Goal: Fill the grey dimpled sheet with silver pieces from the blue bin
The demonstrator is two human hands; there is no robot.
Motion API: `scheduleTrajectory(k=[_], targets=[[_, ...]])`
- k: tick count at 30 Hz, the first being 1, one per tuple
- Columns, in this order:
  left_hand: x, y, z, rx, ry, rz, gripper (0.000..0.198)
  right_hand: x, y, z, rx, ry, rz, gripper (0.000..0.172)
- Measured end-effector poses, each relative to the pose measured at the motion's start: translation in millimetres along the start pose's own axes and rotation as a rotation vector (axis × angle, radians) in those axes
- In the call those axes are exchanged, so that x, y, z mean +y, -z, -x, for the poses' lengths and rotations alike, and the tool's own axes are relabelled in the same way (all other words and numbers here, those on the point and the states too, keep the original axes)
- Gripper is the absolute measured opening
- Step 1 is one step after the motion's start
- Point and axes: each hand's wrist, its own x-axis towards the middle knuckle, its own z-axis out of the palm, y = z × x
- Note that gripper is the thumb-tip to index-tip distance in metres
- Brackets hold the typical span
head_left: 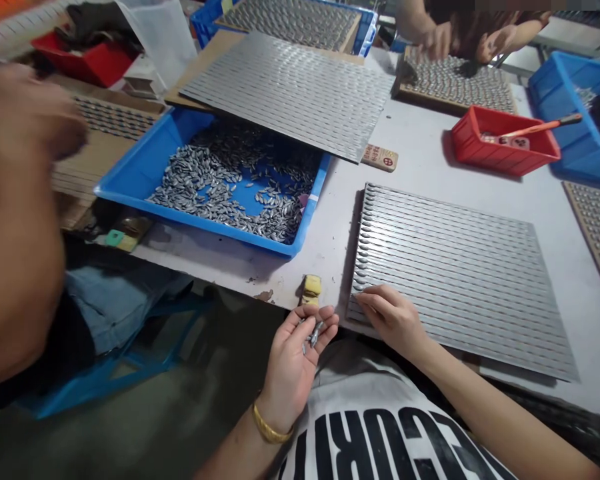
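Observation:
Small grey spindle-shaped metal pieces (316, 333) lie in my left hand (295, 353), which is cupped palm up with the thumb over them. My right hand (393, 319) pinches at the near left corner of a grey grooved board (455, 267). Whatever sits between its fingertips is hidden. Along the board's left edge runs a column of like pieces (364, 240), one beside another at the groove ends, up to my right fingertips. To the left, a blue tray (220, 227) holds many loose pieces of the same kind.
A second grooved board (300, 87) rests across the tray's far side. A yellow block (312, 287) sits at the table edge near my left hand. Beyond are a red bin (505, 150) with an orange-handled tool and a blue crate (570, 113). Co-workers' arms show left (20, 200) and far right.

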Motion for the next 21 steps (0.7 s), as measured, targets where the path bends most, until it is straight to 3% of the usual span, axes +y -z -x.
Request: scheduleTrajectory(k=[21], targets=[[-12.6,-14.7,-12.9,-0.046,0.092,0.129,0.030,-0.7,2.7,-2.2,-0.083,0.054,0.140,0.021]])
